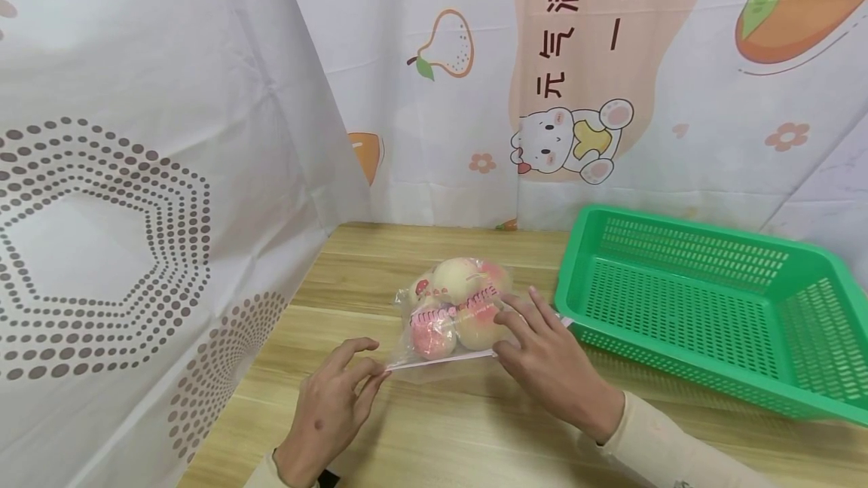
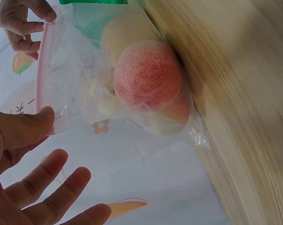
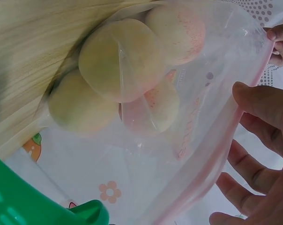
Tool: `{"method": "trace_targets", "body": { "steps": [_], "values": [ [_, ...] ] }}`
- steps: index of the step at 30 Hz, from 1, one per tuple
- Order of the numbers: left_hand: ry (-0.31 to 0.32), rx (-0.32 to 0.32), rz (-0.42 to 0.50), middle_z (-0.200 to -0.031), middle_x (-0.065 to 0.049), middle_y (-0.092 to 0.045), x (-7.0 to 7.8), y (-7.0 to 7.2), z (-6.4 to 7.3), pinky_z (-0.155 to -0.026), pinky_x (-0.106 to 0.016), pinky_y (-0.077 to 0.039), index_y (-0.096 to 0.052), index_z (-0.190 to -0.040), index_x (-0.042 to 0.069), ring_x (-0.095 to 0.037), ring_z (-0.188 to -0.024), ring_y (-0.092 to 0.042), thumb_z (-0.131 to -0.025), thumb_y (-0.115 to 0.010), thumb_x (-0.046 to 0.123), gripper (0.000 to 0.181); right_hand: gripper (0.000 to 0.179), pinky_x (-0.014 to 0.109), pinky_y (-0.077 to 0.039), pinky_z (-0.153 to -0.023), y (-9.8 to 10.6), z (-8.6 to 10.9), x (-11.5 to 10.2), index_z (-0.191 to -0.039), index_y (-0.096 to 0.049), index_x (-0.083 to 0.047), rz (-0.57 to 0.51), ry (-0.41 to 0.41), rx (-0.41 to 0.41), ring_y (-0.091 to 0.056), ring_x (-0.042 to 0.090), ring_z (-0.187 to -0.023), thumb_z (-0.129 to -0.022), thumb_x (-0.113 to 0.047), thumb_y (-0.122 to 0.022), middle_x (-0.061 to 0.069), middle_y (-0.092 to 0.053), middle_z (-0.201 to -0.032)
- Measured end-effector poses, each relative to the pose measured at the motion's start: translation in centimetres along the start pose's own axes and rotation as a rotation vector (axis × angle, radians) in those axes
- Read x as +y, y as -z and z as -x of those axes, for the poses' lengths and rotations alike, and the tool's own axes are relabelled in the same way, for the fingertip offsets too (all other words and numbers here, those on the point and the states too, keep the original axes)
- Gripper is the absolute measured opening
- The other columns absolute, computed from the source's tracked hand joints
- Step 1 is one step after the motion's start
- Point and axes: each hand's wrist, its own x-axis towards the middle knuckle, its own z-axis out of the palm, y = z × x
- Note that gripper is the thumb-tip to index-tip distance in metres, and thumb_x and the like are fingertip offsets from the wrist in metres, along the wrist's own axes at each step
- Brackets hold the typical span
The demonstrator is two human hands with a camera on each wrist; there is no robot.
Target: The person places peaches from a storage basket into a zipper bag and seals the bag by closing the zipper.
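Observation:
A clear zip bag (image 1: 444, 316) with pink print lies on the wooden table, with several peaches (image 1: 434, 337) inside. Its pink zip strip (image 1: 441, 361) faces the person. My left hand (image 1: 331, 401) pinches the strip's left end between thumb and index finger; the other fingers spread apart in the left wrist view. Further along the strip, my right hand (image 1: 552, 360) pinches the bag's edge, its thumb (image 3: 258, 101) on the near side and the index finger behind. One pink-red peach (image 2: 148, 72) shows plainly through the plastic in the left wrist view.
A green perforated basket (image 1: 685, 221) stands to the right of the bag, close to my right hand. Behind the table hangs a white printed cloth (image 1: 407, 157); another patterned cloth (image 1: 102, 239) hangs along the left side.

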Motion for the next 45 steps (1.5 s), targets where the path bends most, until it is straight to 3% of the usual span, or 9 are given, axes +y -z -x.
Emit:
{"method": "trace_targets", "body": {
  "steps": [6, 9, 15, 20, 24, 31, 34, 40, 45],
  "values": [
    [0.014, -0.005, -0.011, -0.110, -0.004, -0.066, 0.04, 0.05, -0.03, -0.048, -0.011, -0.046, -0.074, -0.081, 0.015, -0.004, -0.064, -0.059, -0.082, -0.084, 0.016, 0.010, 0.017, 0.065, -0.041, -0.104, -0.02, 0.11, 0.08, -0.075, -0.068, -0.013, 0.007, -0.005, -0.007, -0.053, 0.038, -0.121, -0.072, -0.007, -0.084, 0.011, -0.062, -0.107],
    [0.017, -0.005, -0.016, -0.110, -0.004, -0.067, 0.07, 0.09, -0.05, -0.048, -0.010, -0.045, -0.073, -0.080, 0.015, -0.003, -0.063, -0.058, -0.075, -0.088, 0.010, 0.016, 0.009, 0.065, -0.041, -0.104, -0.08, 0.17, 0.20, -0.075, -0.068, -0.012, 0.003, 0.004, 0.006, -0.053, 0.039, -0.121, -0.083, -0.008, -0.070, 0.012, -0.063, -0.107],
    [0.012, 0.003, -0.022, -0.110, -0.003, -0.066, 0.09, 0.10, -0.11, -0.048, -0.011, -0.045, -0.073, -0.080, 0.015, -0.003, -0.063, -0.057, -0.065, -0.092, 0.002, 0.028, 0.042, 0.065, -0.040, -0.104, -0.19, 0.24, 0.37, -0.075, -0.068, -0.011, 0.005, 0.011, 0.028, -0.054, 0.039, -0.121, -0.103, -0.017, -0.037, 0.013, -0.063, -0.108],
    [0.014, -0.001, -0.004, -0.111, -0.001, -0.066, 0.01, 0.09, -0.03, -0.047, -0.010, -0.043, -0.073, -0.081, 0.015, -0.003, -0.063, -0.056, -0.080, -0.085, 0.013, 0.012, 0.025, 0.065, -0.039, -0.105, -0.15, 0.42, 0.42, -0.076, -0.068, -0.012, -0.004, 0.005, 0.009, -0.053, 0.039, -0.123, -0.095, -0.014, -0.051, 0.013, -0.063, -0.108],
    [0.018, -0.005, 0.006, -0.112, 0.000, -0.065, -0.04, 0.10, 0.01, -0.047, -0.011, -0.043, -0.074, -0.082, 0.015, -0.002, -0.064, -0.055, -0.090, -0.077, 0.023, 0.012, 0.028, 0.065, -0.040, -0.105, -0.14, 0.47, 0.46, -0.075, -0.068, -0.011, -0.005, 0.005, 0.007, -0.052, 0.039, -0.123, -0.097, -0.015, -0.049, 0.013, -0.063, -0.109],
    [0.031, -0.002, -0.022, -0.110, -0.001, -0.066, 0.15, 0.10, -0.16, -0.046, -0.010, -0.042, -0.074, -0.080, 0.015, 0.000, -0.061, -0.054, -0.065, -0.091, 0.002, 0.027, 0.013, 0.066, -0.041, -0.103, -0.10, 0.50, 0.58, -0.075, -0.067, -0.011, -0.007, 0.012, 0.009, -0.053, 0.039, -0.122, -0.087, -0.010, -0.061, 0.012, -0.061, -0.109],
    [0.033, 0.003, -0.030, -0.109, -0.002, -0.066, 0.16, 0.08, -0.22, -0.046, -0.010, -0.042, -0.074, -0.079, 0.015, 0.000, -0.061, -0.054, -0.064, -0.092, 0.001, 0.028, 0.008, 0.066, -0.041, -0.103, -0.12, 0.50, 0.66, -0.075, -0.067, -0.011, -0.002, 0.012, 0.012, -0.053, 0.038, -0.121, -0.083, -0.009, -0.065, 0.012, -0.061, -0.109],
    [0.024, -0.001, -0.035, -0.109, -0.004, -0.067, 0.09, 0.12, -0.22, -0.046, -0.012, -0.043, -0.074, -0.080, 0.015, -0.001, -0.061, -0.055, -0.063, -0.092, 0.002, 0.028, 0.025, 0.065, -0.040, -0.105, -0.17, 0.61, 0.75, -0.074, -0.066, -0.011, 0.004, 0.011, 0.022, -0.054, 0.038, -0.119, -0.093, -0.012, -0.049, 0.013, -0.061, -0.108],
    [0.022, -0.001, -0.036, -0.109, -0.004, -0.067, 0.04, 0.09, -0.22, -0.046, -0.012, -0.044, -0.074, -0.080, 0.015, -0.002, -0.062, -0.056, -0.065, -0.092, 0.003, 0.026, 0.008, 0.066, -0.040, -0.105, -0.03, 0.70, 0.78, -0.074, -0.067, -0.011, 0.010, 0.002, 0.006, -0.054, 0.038, -0.119, -0.078, -0.006, -0.071, 0.013, -0.061, -0.108]
  ]
}}
